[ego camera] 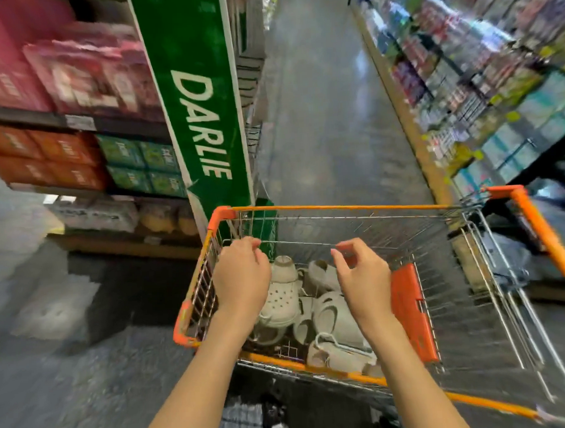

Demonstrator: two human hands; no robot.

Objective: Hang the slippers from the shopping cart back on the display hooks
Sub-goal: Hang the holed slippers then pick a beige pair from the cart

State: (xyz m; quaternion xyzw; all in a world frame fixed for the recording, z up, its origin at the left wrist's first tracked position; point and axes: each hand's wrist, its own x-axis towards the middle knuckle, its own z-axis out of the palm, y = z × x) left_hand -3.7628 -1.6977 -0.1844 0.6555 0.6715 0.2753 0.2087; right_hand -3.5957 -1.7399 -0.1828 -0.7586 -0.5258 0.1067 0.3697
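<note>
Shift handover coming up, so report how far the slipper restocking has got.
Done: nothing that shows; no hooks or hung slippers are in view. In hand: nothing yet; the left hand and right hand hang open over the cart, with no grip on anything. Left: the whole pile of pale slippers lies in the basket, and the aisle ahead shows only boxed goods, so the display has yet to be reached.
</note>
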